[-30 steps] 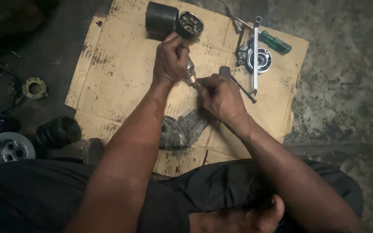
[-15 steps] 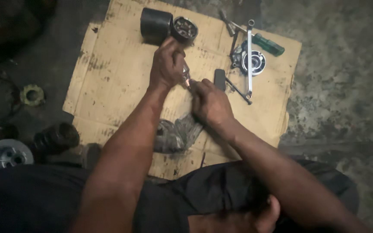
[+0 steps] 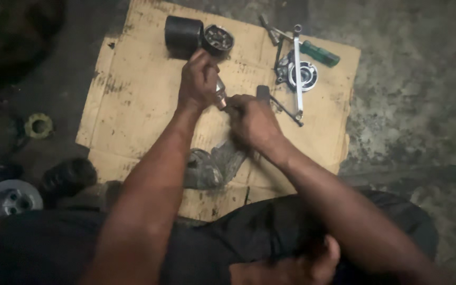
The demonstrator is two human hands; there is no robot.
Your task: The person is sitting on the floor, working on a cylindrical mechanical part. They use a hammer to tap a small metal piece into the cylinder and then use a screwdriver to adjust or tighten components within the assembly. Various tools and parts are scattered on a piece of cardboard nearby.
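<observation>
My left hand grips a small shiny metal part over a sheet of cardboard. My right hand is closed just to its right, fingertips pinching at the same part. What lies inside the right fist is hidden. A black cylinder and a round housing with holes lie just beyond my left hand. A grey crumpled rag sits on the cardboard below my hands.
At the cardboard's far right lie a round bearing part, a long metal wrench, a green-handled screwdriver and a T-handle tool. On the dark floor at left are a yellowish ring, a black ribbed part and a silver pulley.
Both hands stay joined on the small part; the view has shifted slightly, so the cardboard and tools sit a bit lower and to the left than a second ago.
</observation>
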